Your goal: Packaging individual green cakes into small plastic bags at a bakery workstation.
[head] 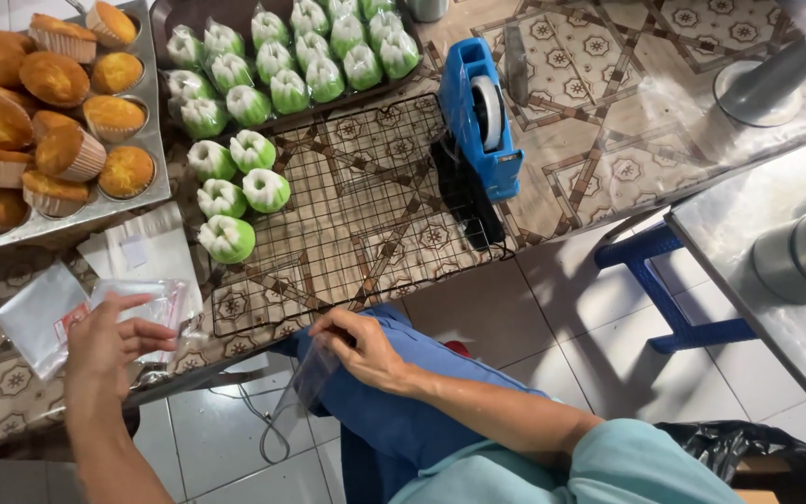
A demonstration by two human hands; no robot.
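Note:
My left hand [114, 338] rests on a stack of small clear plastic bags [137, 301] at the table's near edge, fingers pinching the top one. My right hand [358, 347] holds a single clear plastic bag [305, 378] against my blue-trousered knee, below the table edge. Several unwrapped green-and-white steamed cakes [235, 191] sit on a black wire cooling rack [366, 219] just beyond my hands. Further back, a dark tray [179, 19] holds many wrapped green cakes [324, 56].
A metal muffin tray [146, 131] of orange cupcakes fills the far left. A blue tape dispenser [479, 117] stands at the rack's right end. More loose bags [34, 317] lie at left. A blue stool [664, 299] and a steel table [767, 280] with round tins are at right.

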